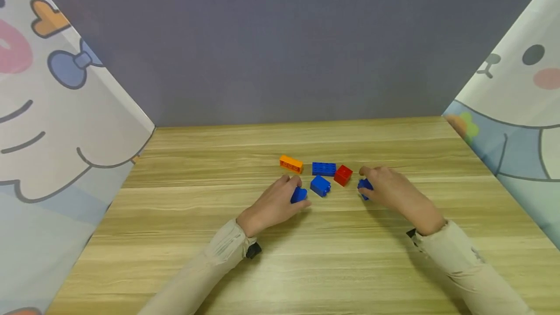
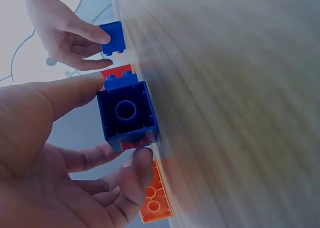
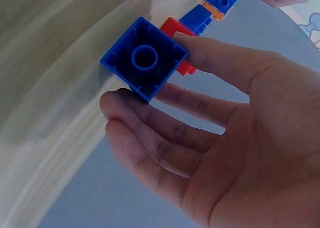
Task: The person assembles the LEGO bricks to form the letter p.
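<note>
My left hand (image 1: 273, 205) holds a small blue toy brick (image 1: 298, 195) between thumb and fingers, low over the tabletop. Its hollow underside, with a round tube inside, faces the left wrist camera. To the right, my right hand (image 1: 391, 189) pinches a second blue brick (image 3: 145, 58), whose hollow underside shows in the right wrist view. Between the hands lie a loose blue brick (image 1: 321, 185) with its studs sideways and a red brick (image 1: 343, 175). Just behind them is a longer blue brick (image 1: 323, 168). An orange brick (image 1: 290, 164) rests beyond my left fingertips, its hollow side towards me.
The bricks lie on a wood-grain table (image 1: 218, 159). A plain grey panel (image 1: 297, 47) rises along its back edge. Panels with cartoon prints (image 1: 78, 125) stand at the left and right sides.
</note>
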Motion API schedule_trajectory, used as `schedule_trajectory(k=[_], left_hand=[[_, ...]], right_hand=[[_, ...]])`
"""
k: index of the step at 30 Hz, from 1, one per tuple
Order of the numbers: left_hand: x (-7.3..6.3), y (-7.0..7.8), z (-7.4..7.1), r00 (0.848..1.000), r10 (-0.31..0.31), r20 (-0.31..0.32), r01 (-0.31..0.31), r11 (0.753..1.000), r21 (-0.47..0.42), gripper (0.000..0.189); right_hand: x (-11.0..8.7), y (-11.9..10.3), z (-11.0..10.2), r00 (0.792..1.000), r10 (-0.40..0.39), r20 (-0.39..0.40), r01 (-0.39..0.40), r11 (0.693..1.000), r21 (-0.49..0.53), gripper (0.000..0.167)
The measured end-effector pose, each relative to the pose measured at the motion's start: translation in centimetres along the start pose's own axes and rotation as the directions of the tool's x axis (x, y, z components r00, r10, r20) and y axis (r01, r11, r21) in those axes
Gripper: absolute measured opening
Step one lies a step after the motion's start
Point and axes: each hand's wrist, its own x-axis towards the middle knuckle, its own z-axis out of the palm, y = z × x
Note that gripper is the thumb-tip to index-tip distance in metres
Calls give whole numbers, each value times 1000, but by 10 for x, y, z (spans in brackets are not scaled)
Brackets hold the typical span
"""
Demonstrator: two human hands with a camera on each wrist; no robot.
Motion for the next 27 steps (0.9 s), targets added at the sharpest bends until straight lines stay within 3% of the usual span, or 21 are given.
schedule_trajectory(k=[8,17,22,27], left_hand=[[0,2,-2,1000,-15,7,15,1000,5,37],[-4,4,-8,1000,-7,-27,4,995,-99,34],[-7,4,-10,999,-10,-39,4,990,-143,49],[-11,3,-11,997,32,-71,-42,989,-144,58]], right_hand=[[0,-1,1,1000,-21,-13,21,1000,7,37],[-2,-2,-5,996,-45,-78,46,999,16,29],[-6,-2,-11,986,-74,-151,76,997,12,30],[-10,-4,-17,972,-103,-210,105,994,-1,31]])
